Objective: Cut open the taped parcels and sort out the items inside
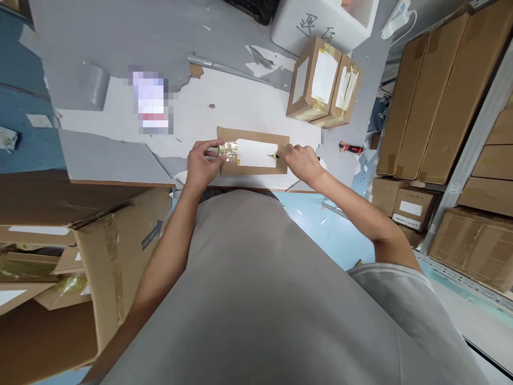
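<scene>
Head view: a flat cardboard box [253, 152] lay on the peeling grey surface [120, 155], its white label [257, 153] too small to read. The left hand [202, 163] gripped its taped end; the right hand [302, 160] clenched a small blade [273, 155]. Behind stood a white bin [320, 21] with handwritten characters.

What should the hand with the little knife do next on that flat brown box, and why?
Probably draw the knife in the right hand leftward along the white label. Its tip sits at the label's right edge, and the left hand pins the flat box at the taped end, so it looks steadied.
</scene>
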Demonstrator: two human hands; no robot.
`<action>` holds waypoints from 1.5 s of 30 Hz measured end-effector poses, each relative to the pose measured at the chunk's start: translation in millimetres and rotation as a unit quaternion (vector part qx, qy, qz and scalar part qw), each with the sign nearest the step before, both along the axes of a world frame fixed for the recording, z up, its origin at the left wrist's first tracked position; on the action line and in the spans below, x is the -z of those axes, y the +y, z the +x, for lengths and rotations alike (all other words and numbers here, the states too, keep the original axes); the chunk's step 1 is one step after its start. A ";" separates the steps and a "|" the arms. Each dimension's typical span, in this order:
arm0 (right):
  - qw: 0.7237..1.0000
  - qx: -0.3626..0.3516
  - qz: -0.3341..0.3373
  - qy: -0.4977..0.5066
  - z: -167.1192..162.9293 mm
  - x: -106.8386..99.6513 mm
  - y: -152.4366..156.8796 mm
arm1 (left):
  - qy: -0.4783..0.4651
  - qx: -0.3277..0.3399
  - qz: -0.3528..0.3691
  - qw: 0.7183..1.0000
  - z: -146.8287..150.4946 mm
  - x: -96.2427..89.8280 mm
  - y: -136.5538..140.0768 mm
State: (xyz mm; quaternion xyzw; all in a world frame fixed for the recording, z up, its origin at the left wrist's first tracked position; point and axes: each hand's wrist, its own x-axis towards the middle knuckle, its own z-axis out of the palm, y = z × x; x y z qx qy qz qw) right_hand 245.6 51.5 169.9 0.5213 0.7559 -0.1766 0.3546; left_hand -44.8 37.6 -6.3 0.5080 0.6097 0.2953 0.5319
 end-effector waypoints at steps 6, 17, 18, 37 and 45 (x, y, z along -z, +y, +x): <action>1.000 0.026 0.003 0.002 45.2 4.2 -13.6 | 0.033 -0.031 -0.003 0.999 10.8 -0.7 -4.2; 0.990 0.018 0.021 0.137 130.6 58.6 -19.5 | 0.079 -0.108 -0.015 0.991 21.5 -4.0 -7.9; 0.988 0.030 0.018 0.153 135.3 70.4 -22.6 | 0.085 -0.110 -0.017 0.990 22.0 -4.1 -8.2; 0.667 0.530 0.064 0.520 32.9 160.9 -78.5 | 0.140 -0.140 0.015 0.980 -48.9 15.8 1.2; 0.760 0.465 0.216 0.400 19.1 78.1 -81.3 | 0.102 -0.059 -0.016 0.993 -10.5 42.5 -2.7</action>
